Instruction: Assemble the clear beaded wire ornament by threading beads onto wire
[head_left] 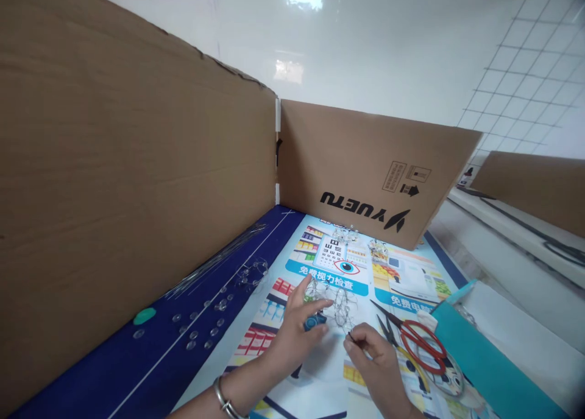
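Pinching a dark tip (pixel 350 335), the right hand (pixel 377 359) sits apart from the left hand (pixel 299 324), whose fingers spread beside the tangled wire piece (pixel 342 308) between them, contact unclear.

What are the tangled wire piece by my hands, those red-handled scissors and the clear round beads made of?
Tangled silvery wire piece: probably thin metal; fine, bent, glinting strands. Red-handled scissors: dark metal-looking blades, handles likely smooth plastic, evenly red. Small clear round beads: glossy, see-through; glass or plastic, can't tell.
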`<move>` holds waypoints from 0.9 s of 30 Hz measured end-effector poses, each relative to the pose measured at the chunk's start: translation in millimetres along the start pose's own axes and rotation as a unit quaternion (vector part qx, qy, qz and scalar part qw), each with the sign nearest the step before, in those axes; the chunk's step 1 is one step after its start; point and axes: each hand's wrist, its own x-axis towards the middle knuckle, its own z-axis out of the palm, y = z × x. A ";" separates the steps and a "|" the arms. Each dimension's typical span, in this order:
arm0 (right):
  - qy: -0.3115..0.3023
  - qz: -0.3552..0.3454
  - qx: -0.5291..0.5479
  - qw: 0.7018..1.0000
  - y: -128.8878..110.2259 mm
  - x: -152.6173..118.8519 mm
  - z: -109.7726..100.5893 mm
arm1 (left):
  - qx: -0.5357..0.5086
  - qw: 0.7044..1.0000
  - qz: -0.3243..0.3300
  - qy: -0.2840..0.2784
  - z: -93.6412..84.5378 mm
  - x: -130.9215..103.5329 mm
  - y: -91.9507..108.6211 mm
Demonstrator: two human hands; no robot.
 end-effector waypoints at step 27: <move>0.060 0.120 0.076 0.988 8.4 7.7 1.4 | 0.055 0.994 0.082 0.041 -14.0 -5.9 20.6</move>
